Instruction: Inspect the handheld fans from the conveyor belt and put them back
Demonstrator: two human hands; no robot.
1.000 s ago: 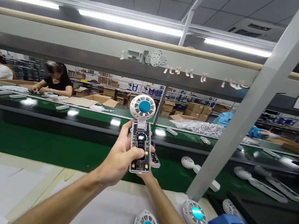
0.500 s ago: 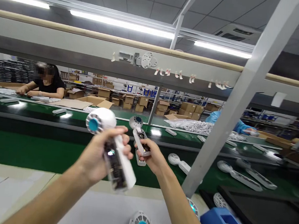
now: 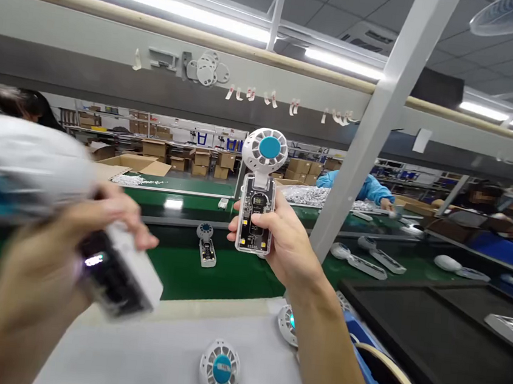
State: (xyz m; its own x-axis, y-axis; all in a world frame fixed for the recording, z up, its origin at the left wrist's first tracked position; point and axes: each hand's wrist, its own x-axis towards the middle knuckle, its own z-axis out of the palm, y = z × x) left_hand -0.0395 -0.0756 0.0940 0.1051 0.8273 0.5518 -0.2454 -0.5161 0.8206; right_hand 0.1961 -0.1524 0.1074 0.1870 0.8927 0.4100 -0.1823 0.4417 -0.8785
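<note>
My right hand [image 3: 284, 242] holds a small handheld fan [image 3: 259, 192] upright in front of me; it has a white round head with a blue centre and a clear handle showing a circuit board. My thumb rests on the handle. My left hand [image 3: 55, 256], blurred and close to the camera at the left, grips a second fan [image 3: 45, 194] of the same kind, its white head to the upper left and its handle angled down to the right. Another fan [image 3: 205, 245] lies on the green conveyor belt [image 3: 229, 275] just beyond my hands.
A fan head [image 3: 219, 369] lies on the white bench surface [image 3: 142, 357], another [image 3: 287, 323] by a blue bin [image 3: 370, 375]. A grey slanted post [image 3: 364, 130] stands right of my hand. Several fans lie on the belt at right [image 3: 359, 261]. Other people work across the line.
My left hand swung its fan left and nearer the camera. My right hand raised its fan upright to the centre. One fan now lies on the belt. The view turned to the right.
</note>
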